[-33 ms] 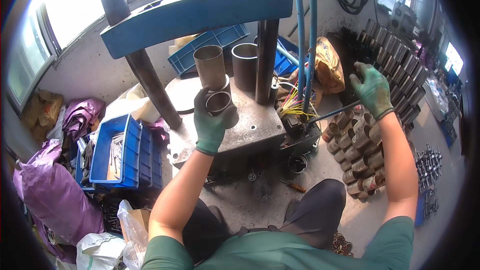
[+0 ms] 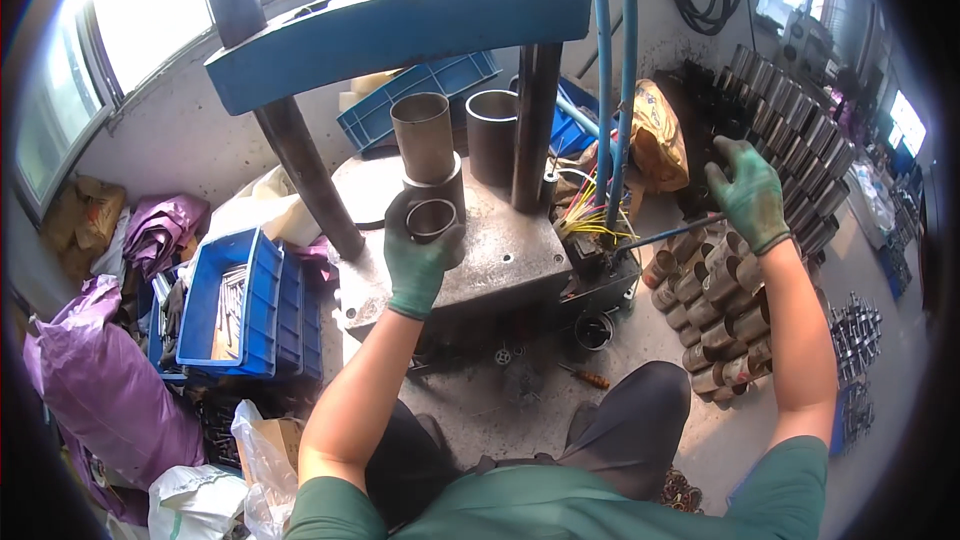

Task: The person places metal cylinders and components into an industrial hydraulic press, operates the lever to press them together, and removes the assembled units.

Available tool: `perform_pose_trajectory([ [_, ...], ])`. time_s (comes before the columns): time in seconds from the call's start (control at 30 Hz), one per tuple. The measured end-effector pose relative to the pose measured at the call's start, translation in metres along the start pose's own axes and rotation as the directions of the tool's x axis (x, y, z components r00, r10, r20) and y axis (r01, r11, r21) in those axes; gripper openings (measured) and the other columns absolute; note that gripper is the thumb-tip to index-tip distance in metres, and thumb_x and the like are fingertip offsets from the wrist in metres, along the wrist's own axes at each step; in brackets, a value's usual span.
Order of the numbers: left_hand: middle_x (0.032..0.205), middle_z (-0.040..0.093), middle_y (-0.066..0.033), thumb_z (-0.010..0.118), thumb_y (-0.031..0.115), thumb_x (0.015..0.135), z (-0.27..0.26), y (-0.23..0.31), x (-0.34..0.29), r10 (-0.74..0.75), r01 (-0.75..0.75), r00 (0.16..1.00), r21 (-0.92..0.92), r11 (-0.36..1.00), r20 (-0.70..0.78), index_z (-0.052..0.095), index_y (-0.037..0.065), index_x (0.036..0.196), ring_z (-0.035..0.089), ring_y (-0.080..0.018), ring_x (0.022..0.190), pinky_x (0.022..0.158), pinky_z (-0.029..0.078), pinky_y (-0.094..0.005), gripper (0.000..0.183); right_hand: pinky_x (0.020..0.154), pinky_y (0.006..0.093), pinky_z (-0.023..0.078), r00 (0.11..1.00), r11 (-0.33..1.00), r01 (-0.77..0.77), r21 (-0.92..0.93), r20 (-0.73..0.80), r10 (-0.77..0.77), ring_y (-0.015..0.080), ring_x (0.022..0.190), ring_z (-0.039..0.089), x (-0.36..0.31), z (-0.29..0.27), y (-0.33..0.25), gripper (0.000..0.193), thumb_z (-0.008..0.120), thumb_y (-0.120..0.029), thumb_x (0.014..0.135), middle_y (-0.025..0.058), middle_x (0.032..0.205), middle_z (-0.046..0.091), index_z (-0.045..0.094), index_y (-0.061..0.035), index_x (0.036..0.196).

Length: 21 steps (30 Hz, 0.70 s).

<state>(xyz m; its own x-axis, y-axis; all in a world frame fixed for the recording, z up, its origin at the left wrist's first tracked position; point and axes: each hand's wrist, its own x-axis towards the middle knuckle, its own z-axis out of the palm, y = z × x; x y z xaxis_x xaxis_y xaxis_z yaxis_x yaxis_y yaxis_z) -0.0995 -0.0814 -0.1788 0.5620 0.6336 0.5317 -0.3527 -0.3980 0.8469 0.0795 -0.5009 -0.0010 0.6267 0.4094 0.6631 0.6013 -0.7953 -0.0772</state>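
My left hand [image 2: 415,265], in a green glove, is wrapped round a short metal sleeve [image 2: 431,219] with its open end facing up. This sleeve is in front of a taller steel cylinder [image 2: 422,136] that stands on a wider metal ring [image 2: 440,186] on the press bed [image 2: 480,260]. Behind and to the right stands a dark, thick-walled cylinder [image 2: 490,138]. My gloved right hand [image 2: 750,195] is raised on the right with fingers apart. A thin lever rod [image 2: 670,233] reaches up to its palm side; whether they touch, I cannot tell.
The blue press crossbeam [image 2: 400,40] spans overhead between dark columns [image 2: 537,125]. Blue hoses [image 2: 625,80] and coloured wires [image 2: 585,212] are right of the bed. Stacked rusty sleeves [image 2: 720,290] and shiny tubes [image 2: 790,120] fill the right. Blue crates [image 2: 262,310] and a purple sack [image 2: 110,380] lie left.
My left hand has lowered slightly toward me with the sleeve. My right hand and the rod's end sit a little lower.
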Motion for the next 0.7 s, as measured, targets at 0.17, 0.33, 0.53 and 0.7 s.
perform_pose_trajectory([
  [0.17, 0.129, 0.062, -0.0136, 0.090, 0.008, 0.068, -0.072, -0.058, -0.008, -0.070, 0.133, 0.965, 0.242, 0.961, -0.254, 0.060, 0.003, 0.139, 0.065, -0.0273, 0.116, 0.105, 0.054, -0.0371, 0.077, 0.093, 0.0410, 0.061, 0.985, 0.984, -0.060, 0.166, 0.167, 0.032, 0.0358, 0.112, 0.072, -0.081, -0.034, -0.006, 0.066, 0.073, -0.014, 0.091, 0.0232, 0.142, 0.061, 0.051, -0.0042, 0.153],
  [0.33, 0.138, 0.056, -0.0159, 0.085, -0.002, 0.069, -0.096, -0.053, 0.008, -0.183, 0.322, 0.916, 0.384, 0.865, -0.356, 0.061, 0.007, 0.139, 0.061, -0.0316, 0.125, 0.111, 0.051, -0.0387, 0.075, 0.079, 0.0456, 0.060, 0.969, 0.990, -0.004, -0.141, 0.243, 0.039, 0.0370, 0.085, 0.073, -0.137, -0.049, -0.004, 0.075, 0.073, -0.011, 0.090, 0.0235, 0.114, 0.072, 0.043, -0.0003, 0.158],
  [0.53, 0.128, 0.064, -0.0147, 0.079, 0.005, 0.076, -0.098, -0.045, 0.008, -0.143, 0.355, 0.900, 0.500, 0.790, -0.413, 0.066, 0.011, 0.133, 0.059, -0.0365, 0.123, 0.109, 0.048, -0.0456, 0.059, 0.105, 0.0533, 0.047, 0.881, 0.915, 0.402, 0.036, 0.256, -0.397, 0.0395, 0.105, 0.066, -0.093, -0.024, -0.131, 0.047, 0.079, -0.019, 0.085, 0.0185, 0.110, 0.070, 0.066, -0.0003, 0.126],
  [0.7, 0.125, 0.065, -0.0131, 0.080, 0.005, 0.079, -0.084, -0.031, 0.002, 0.206, -0.062, 0.948, 0.495, 0.867, -0.241, 0.066, 0.008, 0.128, 0.058, -0.0356, 0.121, 0.107, 0.047, -0.0470, 0.052, 0.094, 0.0417, 0.060, 0.932, 0.837, 0.256, 0.483, 0.108, -0.347, 0.0352, 0.112, 0.069, -0.029, 0.048, -0.222, 0.044, 0.084, -0.012, 0.084, 0.0191, 0.132, 0.064, 0.070, -0.0021, 0.124],
])
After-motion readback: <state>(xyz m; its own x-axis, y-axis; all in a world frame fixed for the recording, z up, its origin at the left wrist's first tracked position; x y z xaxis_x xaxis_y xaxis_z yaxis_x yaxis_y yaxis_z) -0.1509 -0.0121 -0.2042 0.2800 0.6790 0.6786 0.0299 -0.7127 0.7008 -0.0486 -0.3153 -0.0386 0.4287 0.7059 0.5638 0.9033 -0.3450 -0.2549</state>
